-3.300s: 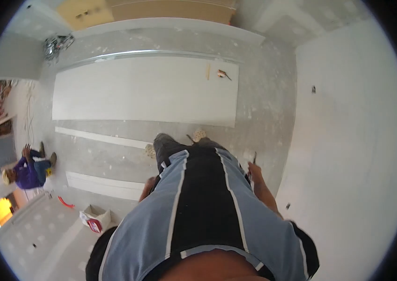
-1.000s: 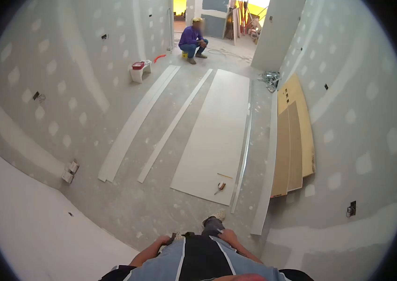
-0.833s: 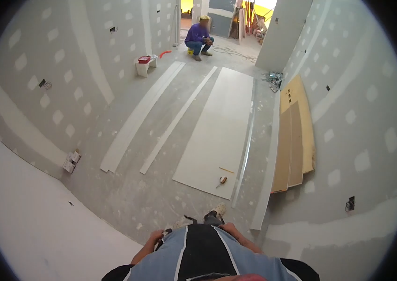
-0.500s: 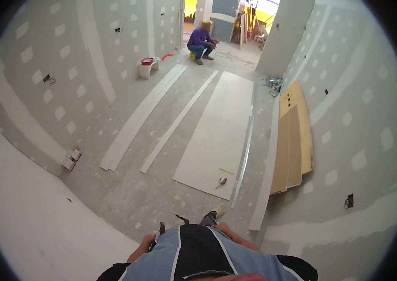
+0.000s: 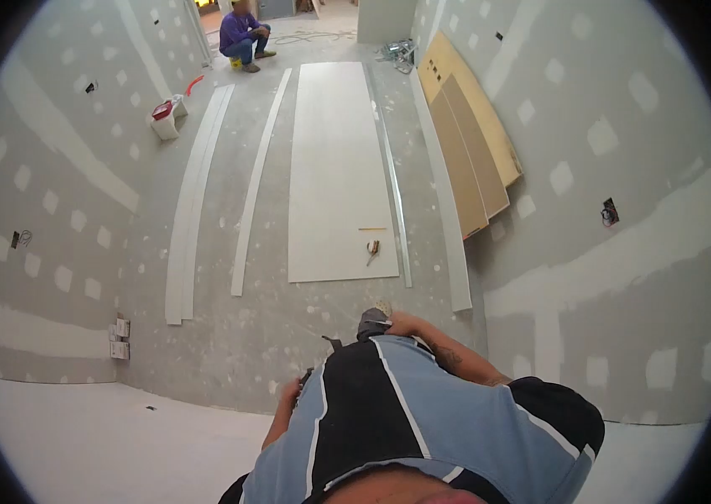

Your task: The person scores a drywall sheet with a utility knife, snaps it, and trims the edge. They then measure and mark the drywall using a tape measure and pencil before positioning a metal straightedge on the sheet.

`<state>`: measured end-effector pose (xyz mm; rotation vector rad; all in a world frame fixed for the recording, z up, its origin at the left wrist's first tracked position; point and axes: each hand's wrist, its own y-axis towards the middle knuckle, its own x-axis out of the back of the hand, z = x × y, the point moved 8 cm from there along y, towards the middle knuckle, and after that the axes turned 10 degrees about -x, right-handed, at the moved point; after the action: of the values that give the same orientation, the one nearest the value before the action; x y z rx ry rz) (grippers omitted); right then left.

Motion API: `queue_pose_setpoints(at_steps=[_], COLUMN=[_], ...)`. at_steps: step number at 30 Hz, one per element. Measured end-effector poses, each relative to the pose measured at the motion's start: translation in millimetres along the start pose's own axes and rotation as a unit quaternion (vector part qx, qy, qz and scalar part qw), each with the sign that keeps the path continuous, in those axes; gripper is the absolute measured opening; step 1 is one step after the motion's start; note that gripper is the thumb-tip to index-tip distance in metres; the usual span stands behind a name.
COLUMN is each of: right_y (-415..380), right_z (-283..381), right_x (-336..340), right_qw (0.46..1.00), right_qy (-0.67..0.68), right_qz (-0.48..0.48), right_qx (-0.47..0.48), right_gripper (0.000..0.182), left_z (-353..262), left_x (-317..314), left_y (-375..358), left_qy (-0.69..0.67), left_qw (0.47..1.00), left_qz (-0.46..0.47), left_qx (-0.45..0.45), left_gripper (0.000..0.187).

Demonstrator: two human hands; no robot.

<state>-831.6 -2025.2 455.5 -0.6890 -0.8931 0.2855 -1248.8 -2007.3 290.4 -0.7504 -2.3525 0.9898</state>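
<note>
Head view. Grey concrete floor [image 5: 221, 365], spotted with white, runs between plasterboard walls with pale filler patches. My right hand [image 5: 400, 324] rests against my grey trouser leg [image 5: 373, 322]; whether its fingers grip anything, I cannot tell. My left hand [image 5: 290, 391] hangs low at my side, beside something dark; open or closed, cannot tell.

Nearest ahead, a long white board [image 5: 334, 176] lies flat on the floor. On its near end: a small brown-and-white tool [image 5: 373, 248] and, just beyond, a thin yellowish strip [image 5: 372, 228]. Shiny metal channel [image 5: 395, 193] along the board's right edge. Narrow white strip [image 5: 260, 185] to the left, wider white lengths [image 5: 194, 218] farther left. Brown panels [image 5: 463, 155] and a yellow panel [image 5: 486, 126] lean at the right wall. Far end: a person in purple [image 5: 240, 30] sits on a yellow bucket [image 5: 235, 63].
</note>
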Motion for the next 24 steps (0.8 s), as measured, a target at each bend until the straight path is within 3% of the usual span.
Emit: queue_pose_setpoints(at_steps=[4,9,13,16,17,19,21,24], right_y=[7.5,14.2,70.9,55.3,96.9,87.6,100.0,103.7], right_z=[-11.2,-34.1,-89.4,-69.2,-105.9,-103.4,-128.8,-158.3], right_x=[4.3,13.9,-17.7,40.1,9.8,54.2,65.6,74.7], right_qw=[0.999,0.998,0.991,0.998,0.994,0.988,0.985,0.975], right_qy=[-0.041,-0.051,-0.087,-0.049,-0.080,-0.113,-0.021,0.106], right_qz=[-0.006,-0.034,0.063,0.024,0.064,0.081,0.126,0.117], right_qx=[-0.013,-0.028,-0.076,-0.027,-0.029,-0.066,-0.120,-0.155], right_gripper=[0.036,0.036,0.039,0.051,0.052,0.052,0.055,0.056], left_z=[-62.9,-85.0,-97.1,-119.2,-125.2,-142.1,-163.6,-192.5], left_x=[-4.0,-20.6,-35.5,-40.3,-41.2,-43.5,-46.0,-49.7], left_y=[-56.7,-50.2,-37.3,-19.7,-17.5,-10.8,-6.0,0.6], left_qy=[-0.099,-0.094,-0.052,-0.025,-0.014,0.004,0.021,0.043], left_qw=[0.990,0.992,0.995,0.997,0.997,0.997,0.997,0.996], left_qz=[0.059,0.064,0.077,0.067,0.066,0.060,0.055,0.043], left_qx=[0.079,0.053,0.044,0.031,0.035,0.042,0.050,0.061], left_gripper=[0.062,0.059,0.058,0.058,0.058,0.058,0.057,0.057])
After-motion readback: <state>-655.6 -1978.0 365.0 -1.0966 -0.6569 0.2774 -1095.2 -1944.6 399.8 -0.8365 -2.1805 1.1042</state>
